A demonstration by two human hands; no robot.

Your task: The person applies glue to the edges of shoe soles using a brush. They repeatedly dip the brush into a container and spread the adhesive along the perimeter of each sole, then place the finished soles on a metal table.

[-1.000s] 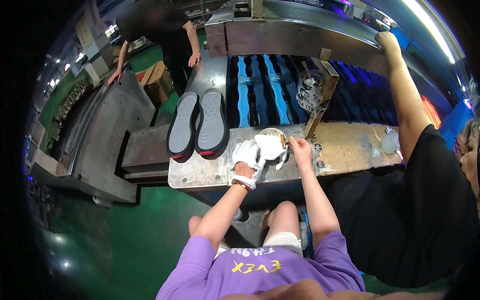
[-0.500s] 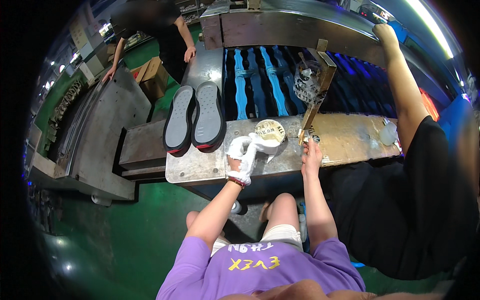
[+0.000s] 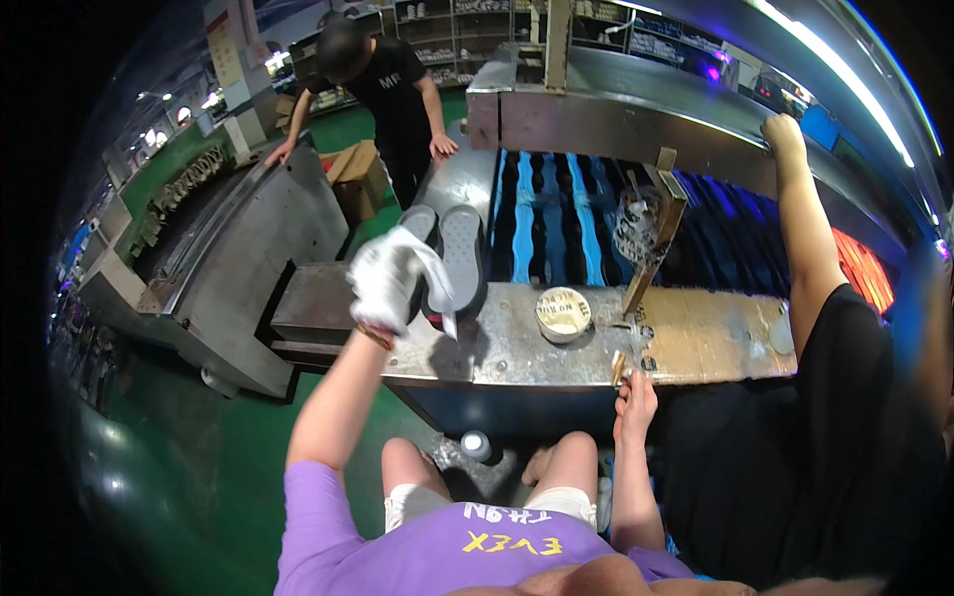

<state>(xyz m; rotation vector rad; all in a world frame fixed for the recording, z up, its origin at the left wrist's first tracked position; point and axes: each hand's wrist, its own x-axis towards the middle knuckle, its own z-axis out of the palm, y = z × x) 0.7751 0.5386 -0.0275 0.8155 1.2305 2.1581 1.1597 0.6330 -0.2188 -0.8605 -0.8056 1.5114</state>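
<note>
My left hand, in a white glove, is raised over the near ends of two grey shoe soles with black sides. A loose white strip hangs from it across the soles. Motion smears its fingers, so their grip is unclear, and the left sole is partly hidden. My right hand is at the bench's front edge, its fingers closed on a short tan stick-like tool. Between my hands, farther back, a round tub with a pale top sits on the metal bench.
Behind the bench runs a conveyor with blue wavy strips. A post with a plastic-wrapped bundle stands near my right hand. Cardboard covers the right bench. A co-worker's arm reaches in at right; another person stands far left.
My left hand has moved left from beside the tub to over the soles. My right hand has drawn back toward me with the tool. The view has tilted up and shifted left.
</note>
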